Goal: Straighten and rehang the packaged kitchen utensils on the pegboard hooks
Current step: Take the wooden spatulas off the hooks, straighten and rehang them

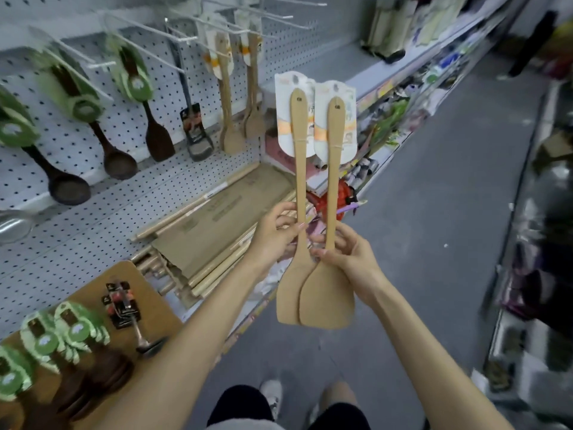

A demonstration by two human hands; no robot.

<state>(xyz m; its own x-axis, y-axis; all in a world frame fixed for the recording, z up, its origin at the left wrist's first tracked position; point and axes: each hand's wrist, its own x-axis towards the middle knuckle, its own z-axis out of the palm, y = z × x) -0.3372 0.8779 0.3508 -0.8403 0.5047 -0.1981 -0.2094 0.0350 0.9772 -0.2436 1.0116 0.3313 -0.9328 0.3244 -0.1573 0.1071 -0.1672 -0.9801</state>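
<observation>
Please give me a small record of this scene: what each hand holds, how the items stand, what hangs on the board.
left hand: pinches handle of left spatula
right hand: grips handle of right spatula
position: both upright, cards on top, blades overlapping
pegboard: light spatulas and dark spoons hang on hooks

Both bare forearms reach up and forward, drawing together at the hands. The left hand [274, 235] is turned palm inward, its thumb and fingertips pinching the thin handle of the left spatula [299, 169]. The right hand [352, 259], on a slightly bent wrist, curls its fingers [344, 238] round the handle of the right spatula [333, 169]. The hands sit just beside each other, fingertips almost meeting.
</observation>
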